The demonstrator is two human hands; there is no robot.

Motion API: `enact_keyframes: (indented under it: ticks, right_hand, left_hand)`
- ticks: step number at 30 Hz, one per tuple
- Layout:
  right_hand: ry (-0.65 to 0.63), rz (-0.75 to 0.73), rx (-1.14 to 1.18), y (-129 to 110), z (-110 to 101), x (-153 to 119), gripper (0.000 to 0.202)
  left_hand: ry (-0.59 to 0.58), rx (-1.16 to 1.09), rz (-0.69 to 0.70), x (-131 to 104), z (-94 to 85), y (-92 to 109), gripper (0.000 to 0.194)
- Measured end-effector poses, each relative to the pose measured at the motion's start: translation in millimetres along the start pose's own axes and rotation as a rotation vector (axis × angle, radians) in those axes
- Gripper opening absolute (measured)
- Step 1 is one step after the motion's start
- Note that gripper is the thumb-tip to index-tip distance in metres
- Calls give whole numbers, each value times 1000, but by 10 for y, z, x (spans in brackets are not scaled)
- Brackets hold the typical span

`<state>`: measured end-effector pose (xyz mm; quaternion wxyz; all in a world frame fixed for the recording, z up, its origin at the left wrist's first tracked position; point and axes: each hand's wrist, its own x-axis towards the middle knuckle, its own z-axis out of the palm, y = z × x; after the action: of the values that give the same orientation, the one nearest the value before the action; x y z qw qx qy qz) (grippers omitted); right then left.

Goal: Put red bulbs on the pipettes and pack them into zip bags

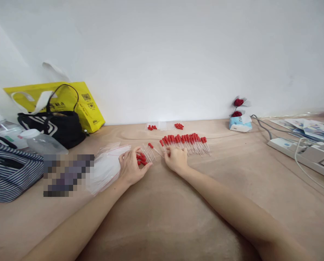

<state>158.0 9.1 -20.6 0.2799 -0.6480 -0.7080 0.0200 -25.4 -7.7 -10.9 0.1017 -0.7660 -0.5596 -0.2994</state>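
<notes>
A long row of thin clear droppers with red bulbs (192, 139) lies on the wooden table. My right hand (176, 158) is at the row's left end, fingers closed at the thin end of a red-bulbed dropper (150, 145) that slants up to the left. My left hand (133, 166) rests with its fingers curved and apart around a small group of red bulbs (141, 158); clear tubes lie just right of them. Whether it grips any bulb is hard to tell. Clear plastic bags (106, 168) lie flat to the left of my left hand.
By the wall lie bags with red bulbs (179, 126). At left stand a yellow bag (92, 108), a black bag (65, 128), bottles (39, 142) and a striped pouch (12, 174). A tissue pack (240, 124) and power strip (284, 145) are right.
</notes>
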Motion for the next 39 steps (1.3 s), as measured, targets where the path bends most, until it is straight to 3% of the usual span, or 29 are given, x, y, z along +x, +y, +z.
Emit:
enact_keyframes:
  ticks: [2,5,11,14,21,31,35,39]
  right_hand:
    - [17,26,-28,-112,83,134,21]
    - [20,14,-87,-205,157,264,21]
    - [14,16,-123,-191,178,313,24]
    - [24,-51,-112,-199,170,300,30]
    - [-83,-115,-195,-257,155,282,28]
    - [-56,-105,-233,-227,122,293,27]
    - [2,-188,-181,-301,116,237,30]
    - [-59,-281,-166,-364,103,156,30]
  left_hand:
    - [-86,48,2,7,-50,-67,60]
    - [-189,114,32,33,-101,-130,48]
    - [-248,85,45,82,-120,-142,29]
    - [-266,23,79,92,-126,-129,22]
    - [-327,-55,120,107,-139,-158,8]
    - [-190,-226,177,80,70,-154,7]
    - [-173,-282,162,76,113,-155,9]
    - [-148,-239,182,76,99,-168,9]
